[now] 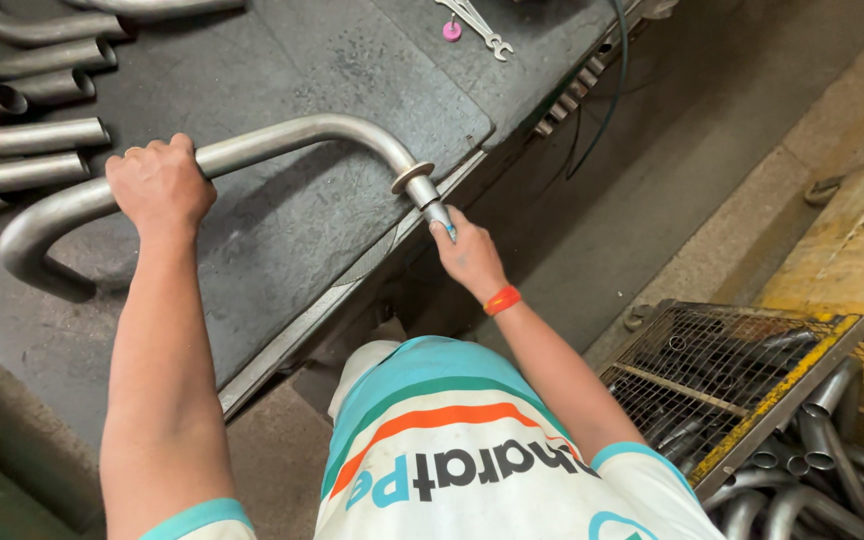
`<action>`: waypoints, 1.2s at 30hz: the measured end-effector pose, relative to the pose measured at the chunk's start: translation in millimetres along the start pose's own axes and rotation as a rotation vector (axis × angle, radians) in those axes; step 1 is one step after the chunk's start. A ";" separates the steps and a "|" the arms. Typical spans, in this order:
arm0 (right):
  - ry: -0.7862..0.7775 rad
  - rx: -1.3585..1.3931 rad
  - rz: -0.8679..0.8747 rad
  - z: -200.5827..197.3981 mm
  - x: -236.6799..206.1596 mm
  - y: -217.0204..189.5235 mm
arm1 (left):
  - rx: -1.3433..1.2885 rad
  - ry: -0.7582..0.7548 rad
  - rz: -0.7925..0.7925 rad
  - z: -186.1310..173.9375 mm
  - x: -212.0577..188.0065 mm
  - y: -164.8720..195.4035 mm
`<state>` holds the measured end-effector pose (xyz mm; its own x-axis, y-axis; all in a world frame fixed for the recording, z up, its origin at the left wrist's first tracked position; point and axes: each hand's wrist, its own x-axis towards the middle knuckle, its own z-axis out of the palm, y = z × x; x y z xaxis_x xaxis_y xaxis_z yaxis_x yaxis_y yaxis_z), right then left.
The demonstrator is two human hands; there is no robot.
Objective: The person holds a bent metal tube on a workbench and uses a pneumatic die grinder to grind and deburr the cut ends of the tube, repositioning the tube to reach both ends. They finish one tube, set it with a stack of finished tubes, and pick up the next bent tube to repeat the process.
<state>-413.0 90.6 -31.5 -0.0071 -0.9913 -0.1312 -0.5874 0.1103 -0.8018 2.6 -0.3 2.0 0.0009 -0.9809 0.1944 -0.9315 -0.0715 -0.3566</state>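
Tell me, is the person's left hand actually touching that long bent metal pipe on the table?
Touching. The head view shows the left hand laid over the bent pipe, fingers curled around it with no gap; the right hand grips its flanged end.

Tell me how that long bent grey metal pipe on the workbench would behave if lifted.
The long bent grey metal pipe likely stays rigid and feels fairly heavy. Its left hand grip sits off-centre, so it may swing. Its bends probably stop rolling on the dark workbench.

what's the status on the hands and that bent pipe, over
Left hand gripping the bent pipe on the workbench. Right hand closed on the pipe's end, below the flange. Nothing blocking; other pipes lie apart, far left.
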 end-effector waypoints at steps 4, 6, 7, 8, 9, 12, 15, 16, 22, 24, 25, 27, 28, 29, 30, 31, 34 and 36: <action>-0.035 -0.133 -0.121 -9.2 7.2 5.6 | -0.001 0.012 0.011 1.9 -0.8 -0.5; -0.040 -0.122 -0.147 -12.1 8.5 5.7 | -0.014 0.032 0.008 1.4 -0.9 -0.9; -0.038 -0.085 -0.141 -12.4 8.0 5.5 | -0.021 0.041 0.007 1.0 -0.5 -0.8; -0.039 -0.048 -0.132 -11.4 6.8 4.9 | -0.018 0.040 0.008 0.8 0.0 -0.9; -0.035 -0.009 -0.095 -9.4 5.0 4.2 | -0.014 0.037 0.010 0.5 0.6 -0.8; -0.001 0.098 -0.022 2.3 0.0 1.5 | -0.009 0.023 0.007 0.5 1.9 -2.3; 0.096 0.119 -0.035 9.7 -3.6 0.7 | -0.020 0.012 0.013 1.3 2.4 -1.9; 0.134 0.095 -0.054 12.1 -5.0 -0.6 | -0.024 0.008 0.014 1.5 2.1 -2.2; 0.075 -0.245 0.034 17.5 -4.4 -10.9 | -0.034 0.025 0.027 3.0 0.6 -2.7; 0.029 -0.308 0.051 15.3 0.0 -10.9 | -0.025 0.020 0.023 4.1 1.2 -2.5; 0.024 -0.313 0.013 12.3 3.4 -9.2 | -0.021 0.019 0.017 4.6 1.8 -2.5; -0.007 -0.241 -0.041 5.7 6.5 -2.5 | -0.019 0.037 0.027 5.3 0.8 -2.6; -0.024 -0.163 -0.062 0.4 10.2 2.3 | -0.018 0.051 0.031 5.4 1.1 -2.7; -0.040 -0.086 -0.085 -4.2 13.6 7.0 | -0.011 0.047 0.027 5.3 0.8 -2.5; -0.063 -0.051 -0.078 -7.4 16.5 11.3 | -0.005 0.044 0.024 5.0 0.5 -2.4; -0.087 -0.018 -0.069 -10.6 18.4 15.8 | 0.000 0.038 0.022 4.6 -0.1 -1.8; -0.182 0.210 0.112 -8.3 19.6 23.8 | -0.014 0.039 0.016 2.7 0.3 -1.1; -0.186 0.391 0.205 2.5 14.9 24.6 | 0.001 0.047 0.023 1.3 0.1 -1.4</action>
<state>-425.5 78.7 -54.7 0.0745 -0.9208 -0.3828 -0.2400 0.3561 -0.9031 4.4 -0.6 1.3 -0.0374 -0.9727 0.2292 -0.9309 -0.0495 -0.3620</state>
